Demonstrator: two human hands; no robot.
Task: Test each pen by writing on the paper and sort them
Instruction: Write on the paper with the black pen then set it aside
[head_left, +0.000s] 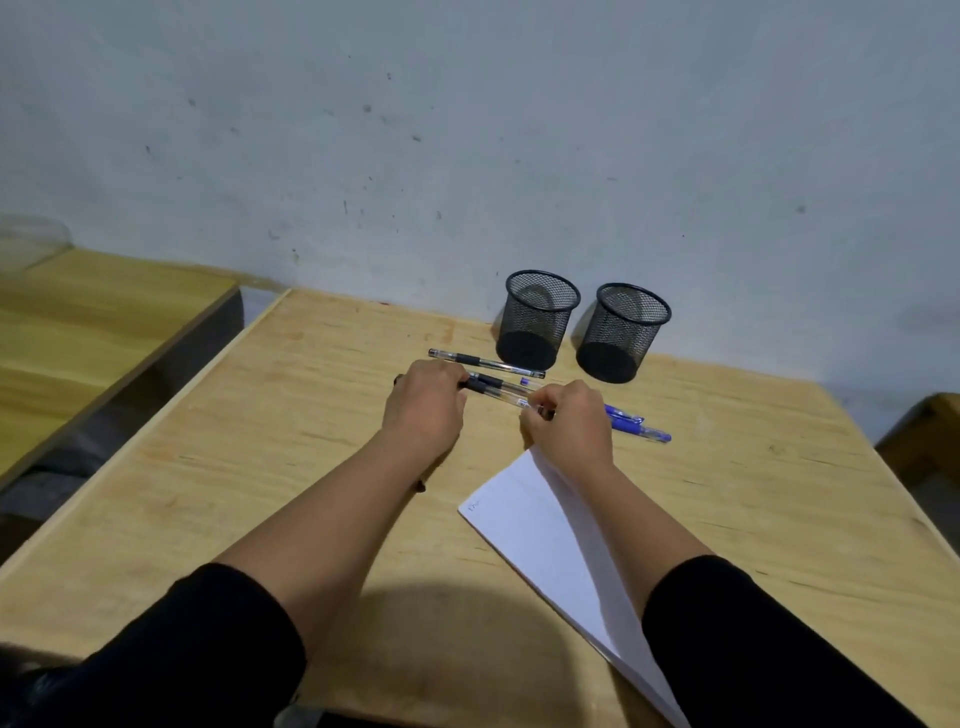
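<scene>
Both hands hold one clear-barrelled black pen (498, 393) above the wooden table (260, 467). My left hand (426, 410) grips its dark grip end, and my right hand (569, 421) pinches the other end. Beyond it lies a second black pen (485, 362) and a third, partly hidden pen with a purple tip (524, 381). Two blue pens (636, 425) lie to the right of my right hand. A white sheet of paper (540, 525) with a small scribble near its left corner lies under my right forearm. Two black mesh pen cups (537, 317), (623, 332) stand by the wall.
A grey wall runs along the table's far edge. A second wooden table (78, 332) stands to the left across a gap. Another piece of wooden furniture (930, 431) shows at the right edge. A small dark object (421, 487) peeks out beside my left forearm.
</scene>
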